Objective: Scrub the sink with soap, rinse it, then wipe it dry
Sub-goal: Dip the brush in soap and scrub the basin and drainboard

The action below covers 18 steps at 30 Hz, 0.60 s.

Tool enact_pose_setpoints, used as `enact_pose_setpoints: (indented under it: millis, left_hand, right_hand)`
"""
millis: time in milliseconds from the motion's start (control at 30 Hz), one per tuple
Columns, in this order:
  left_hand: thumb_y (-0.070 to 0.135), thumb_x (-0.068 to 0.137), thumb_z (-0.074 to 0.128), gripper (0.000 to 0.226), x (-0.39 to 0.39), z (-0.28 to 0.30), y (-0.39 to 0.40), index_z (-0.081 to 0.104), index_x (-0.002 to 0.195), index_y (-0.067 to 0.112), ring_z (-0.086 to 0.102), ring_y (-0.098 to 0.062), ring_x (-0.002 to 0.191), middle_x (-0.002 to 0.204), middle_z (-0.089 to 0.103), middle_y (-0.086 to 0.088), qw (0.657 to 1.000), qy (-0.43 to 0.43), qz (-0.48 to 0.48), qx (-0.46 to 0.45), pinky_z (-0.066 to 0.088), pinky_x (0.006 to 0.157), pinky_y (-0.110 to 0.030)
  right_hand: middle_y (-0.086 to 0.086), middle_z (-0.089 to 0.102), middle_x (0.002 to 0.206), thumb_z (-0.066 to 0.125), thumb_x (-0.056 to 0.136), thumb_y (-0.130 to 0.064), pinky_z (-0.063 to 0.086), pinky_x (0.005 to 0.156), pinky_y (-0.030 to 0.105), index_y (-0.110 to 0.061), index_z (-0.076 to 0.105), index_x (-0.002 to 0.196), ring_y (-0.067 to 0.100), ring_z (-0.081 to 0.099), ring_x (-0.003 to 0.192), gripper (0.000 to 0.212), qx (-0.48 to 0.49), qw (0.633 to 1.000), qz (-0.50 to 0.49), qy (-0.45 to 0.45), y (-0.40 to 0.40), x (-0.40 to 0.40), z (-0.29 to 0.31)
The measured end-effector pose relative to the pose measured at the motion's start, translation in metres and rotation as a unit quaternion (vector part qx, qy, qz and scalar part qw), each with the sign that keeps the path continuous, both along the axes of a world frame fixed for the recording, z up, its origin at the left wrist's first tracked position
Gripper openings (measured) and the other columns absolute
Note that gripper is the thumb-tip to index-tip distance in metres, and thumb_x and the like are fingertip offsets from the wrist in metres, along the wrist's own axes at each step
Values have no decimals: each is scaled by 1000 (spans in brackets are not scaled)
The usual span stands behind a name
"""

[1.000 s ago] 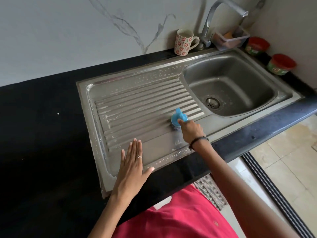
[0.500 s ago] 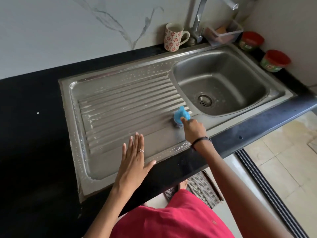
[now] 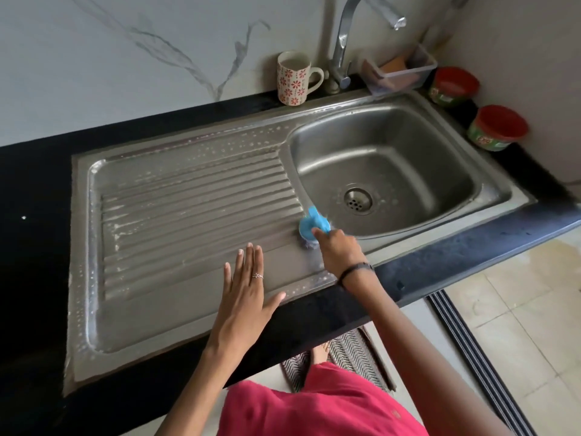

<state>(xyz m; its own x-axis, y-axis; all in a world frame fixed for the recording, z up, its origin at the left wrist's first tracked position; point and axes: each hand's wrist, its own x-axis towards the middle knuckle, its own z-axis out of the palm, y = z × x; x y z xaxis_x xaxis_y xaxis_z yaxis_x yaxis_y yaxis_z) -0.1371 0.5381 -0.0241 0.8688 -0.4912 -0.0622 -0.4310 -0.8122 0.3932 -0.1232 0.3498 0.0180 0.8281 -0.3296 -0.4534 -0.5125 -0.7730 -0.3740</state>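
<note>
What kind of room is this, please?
Most likely a home kitchen: a steel sink with a ribbed drainboard is set into a black counter, a tap rises behind the sink, and a flowered mug stands beside it.

Left hand [image 3: 243, 294] flat, fingers straight — right hand [image 3: 338, 247] curled in a grip.

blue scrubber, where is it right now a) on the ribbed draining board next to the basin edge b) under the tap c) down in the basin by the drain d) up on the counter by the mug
a: the right hand holds the blue scrubber on the draining board, beside the basin edge.
</note>
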Motion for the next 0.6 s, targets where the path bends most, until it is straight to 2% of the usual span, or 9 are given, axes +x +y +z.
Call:
enact_pose_setpoints:
  millis: [67,133,233,267,333,400,467,500,600]
  left_hand:
    - [61,80,27,90,0,-5,-12,-4,141,2,-6,-26,137,148,-6,-8,1000,3,11,19,-6,110,-41]
    - [53,83,46,91,1,-3,-25,4,142,-1,7,-29,137,148,4,-12,999,-13,25,24,4,109,-45]
    - [40,86,60,93,0,4,-40,-5,139,2,-6,-23,136,148,-3,-9,999,-7,45,-2,-6,110,-40]
    - [37,85,62,93,-1,5,-44,-7,138,3,-8,-21,135,149,-4,-8,999,2,50,-16,-8,109,-38]
    - [40,86,58,90,-4,8,-49,-5,139,3,-5,-21,135,150,-1,-10,999,7,53,-10,-7,109,-38]
    - [49,85,44,86,-6,11,-52,9,142,-3,7,-26,134,150,14,-17,998,16,51,29,3,107,-45]
    - [53,82,34,86,-7,9,-53,11,142,-5,9,-29,134,149,16,-18,998,30,54,33,4,106,-47]
    - [53,82,34,86,-6,9,-53,13,142,-5,11,-29,134,149,17,-19,997,37,56,37,5,105,-48]
    - [51,80,37,84,-1,1,-55,28,139,-8,28,-32,129,141,38,-26,997,19,24,73,17,99,-54]
  right_hand:
    - [22,52,123,26,99,-22,43,84,38,-18,46,133,39,53,109,39,0,999,42,-7,-16,21,0]
    - [21,52,121,28,98,-18,42,80,36,-22,43,136,39,54,106,41,7,997,69,-13,-30,22,-1]
    - [18,53,107,28,100,-29,34,71,32,-17,45,134,38,56,101,40,23,997,74,-4,-47,-8,-3]
    - [17,51,98,29,101,-30,34,71,32,-14,47,131,39,56,99,39,38,997,65,-8,-54,-20,-4]
    - [16,47,93,30,102,-28,33,72,33,-13,49,128,38,56,96,36,69,997,41,-11,-64,-40,0]
    - [18,49,98,28,102,-26,33,73,34,-12,47,130,36,55,95,37,74,997,23,1,-66,-44,6]
    - [23,54,112,28,102,-26,39,77,37,-12,47,131,39,55,101,38,74,997,24,0,-62,-27,12]
    - [24,53,118,28,101,-23,42,80,38,-14,44,134,40,55,103,38,77,997,18,-4,-58,-12,11]
    - [25,47,127,29,99,-17,42,89,40,-24,35,142,43,52,110,44,96,995,5,-24,-47,35,5]
